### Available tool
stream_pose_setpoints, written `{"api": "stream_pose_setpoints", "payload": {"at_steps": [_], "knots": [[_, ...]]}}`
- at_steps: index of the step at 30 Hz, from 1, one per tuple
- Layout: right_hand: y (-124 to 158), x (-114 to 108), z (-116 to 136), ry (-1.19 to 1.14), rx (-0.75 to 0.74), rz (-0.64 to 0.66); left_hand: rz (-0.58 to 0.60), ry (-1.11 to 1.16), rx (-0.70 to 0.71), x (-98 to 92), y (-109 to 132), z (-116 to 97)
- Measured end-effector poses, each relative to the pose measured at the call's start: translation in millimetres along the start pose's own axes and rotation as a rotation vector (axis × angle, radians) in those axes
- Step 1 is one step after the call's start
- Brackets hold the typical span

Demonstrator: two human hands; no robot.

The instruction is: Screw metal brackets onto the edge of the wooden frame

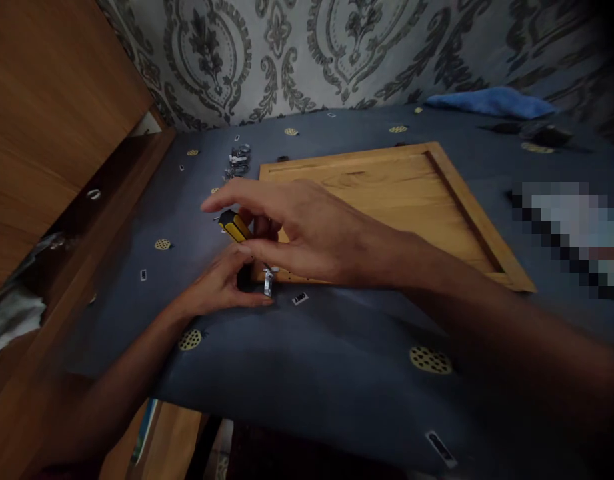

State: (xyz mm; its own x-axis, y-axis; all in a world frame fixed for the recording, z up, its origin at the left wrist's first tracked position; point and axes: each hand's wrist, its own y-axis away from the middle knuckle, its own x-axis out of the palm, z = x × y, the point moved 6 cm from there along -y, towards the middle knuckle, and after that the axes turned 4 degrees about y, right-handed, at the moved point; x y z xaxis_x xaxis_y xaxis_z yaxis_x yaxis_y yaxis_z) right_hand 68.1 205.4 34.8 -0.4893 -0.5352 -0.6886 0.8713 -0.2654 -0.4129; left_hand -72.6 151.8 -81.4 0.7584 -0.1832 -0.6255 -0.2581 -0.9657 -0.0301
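My right hand (307, 230) is closed on a screwdriver (234, 227) with a yellow and black handle. Its index finger is stretched out past the handle, and the tool's shaft points down toward a metal hinge (269, 283). That hinge sits at the near left corner of a framed wooden cabinet door (387, 200), which lies flat on the table. My left hand (219, 283) is curled around the hinge, thumb at its near side. The other left fingers are mostly hidden behind the right hand.
Several more metal hinges (239, 159) lie beyond the door's left corner. A blue cloth (491, 102) rests at the back right, with a dark object (541, 133) in front of it. A blurred-out item (571, 227) lies at the right. Wooden furniture (51, 120) borders the left.
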Motion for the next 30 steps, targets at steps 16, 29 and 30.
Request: {"api": "stream_pose_setpoints", "payload": {"at_steps": [16,29,30], "knots": [[0.9,-2.1,-6.8,-0.038,0.017,-0.185,0.023,0.013,0.040,-0.2,-3.9,-7.6],[1.5,14.4,-17.5,-0.275,0.180,-0.295,0.000,0.079,0.058,4.3,-2.9,-0.3],[1.6,14.5,-19.3,-0.304,0.198,-0.315,0.007,0.067,0.053,3.9,-3.0,-0.9]]}}
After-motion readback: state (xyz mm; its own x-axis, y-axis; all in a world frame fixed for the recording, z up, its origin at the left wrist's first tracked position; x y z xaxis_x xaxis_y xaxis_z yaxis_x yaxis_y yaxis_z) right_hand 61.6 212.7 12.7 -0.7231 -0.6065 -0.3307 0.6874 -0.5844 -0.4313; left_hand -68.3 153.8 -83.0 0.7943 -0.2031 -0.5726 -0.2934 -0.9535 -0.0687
